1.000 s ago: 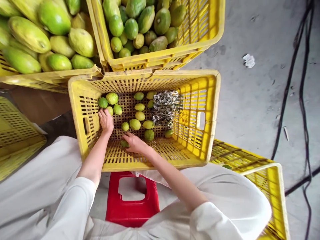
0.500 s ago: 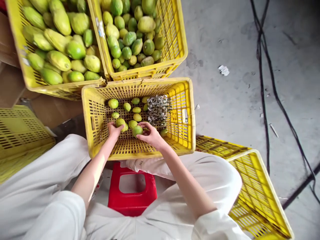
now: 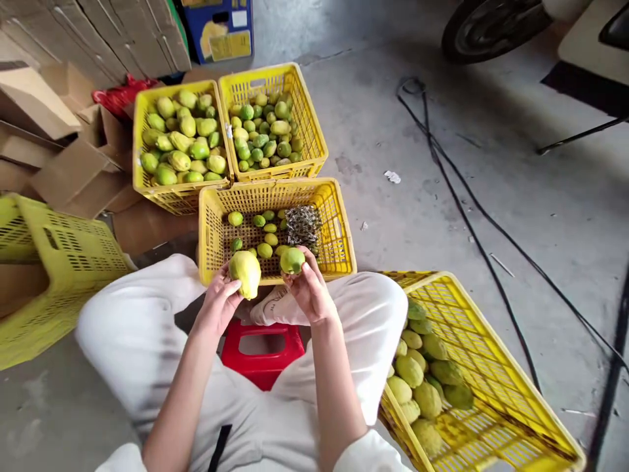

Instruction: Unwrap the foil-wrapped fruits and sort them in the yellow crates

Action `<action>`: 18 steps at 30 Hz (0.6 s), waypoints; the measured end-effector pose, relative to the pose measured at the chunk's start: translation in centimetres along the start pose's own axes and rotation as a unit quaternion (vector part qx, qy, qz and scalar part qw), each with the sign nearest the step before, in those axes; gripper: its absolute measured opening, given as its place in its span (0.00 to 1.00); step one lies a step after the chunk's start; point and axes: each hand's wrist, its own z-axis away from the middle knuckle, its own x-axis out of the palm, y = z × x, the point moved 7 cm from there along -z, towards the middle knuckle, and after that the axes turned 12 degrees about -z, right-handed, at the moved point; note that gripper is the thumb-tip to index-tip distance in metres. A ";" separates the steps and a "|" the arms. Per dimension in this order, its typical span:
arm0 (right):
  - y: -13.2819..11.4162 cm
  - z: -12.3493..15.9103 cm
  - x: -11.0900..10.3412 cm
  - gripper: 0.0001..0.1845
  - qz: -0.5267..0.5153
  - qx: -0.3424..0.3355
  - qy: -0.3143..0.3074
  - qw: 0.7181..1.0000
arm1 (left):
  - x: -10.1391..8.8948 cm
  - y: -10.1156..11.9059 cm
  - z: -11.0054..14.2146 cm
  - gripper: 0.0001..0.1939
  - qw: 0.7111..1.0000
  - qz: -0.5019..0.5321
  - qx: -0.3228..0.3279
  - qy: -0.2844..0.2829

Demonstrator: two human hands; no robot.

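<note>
The left hand is gripping a yellow-green, lemon-like fruit and the right hand is gripping a smaller green fruit, both appearing over the near side of the central yellow crate. Shallow fingertip holds could be letting smooth skin slip, dropping fruit outside the crate toward the red stool or bruising loose fruits lying within.

1. Larger held fruit: mostly smooth skin, soft sheen.
2. Smaller held fruit: smooth, faintly glossy.
3. Central crate: moulded plastic, perforated, satin finish.
4. Bundle inside it: crinkled, shiny, film-like; exact material unclear.
5. Stool: smooth moulded plastic, glossy.
6. Trousers: matt cloth, softly creased.
7. Cartons: cardboard, matt, smooth-faced.
8. Floor: matt, concrete-like, stained.
9. Tyre: dull, rubber-like.
</note>
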 end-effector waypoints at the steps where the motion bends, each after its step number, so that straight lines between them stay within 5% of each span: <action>1: 0.1 0.5 0.1 0.29 0.006 -0.006 0.000 1.000 | 0.3 -0.2 0.7 0.34 1.000 0.010 0.000 -0.003; 10: -0.3 3.6 1.6 0.27 0.050 -0.009 -0.047 0.998 | 2.6 -1.8 3.1 0.33 0.996 0.049 0.015 -0.069; 18: -2.3 5.6 1.4 0.27 0.062 -0.054 -0.004 0.997 | 2.9 -1.6 3.6 0.28 0.995 0.043 0.048 -0.082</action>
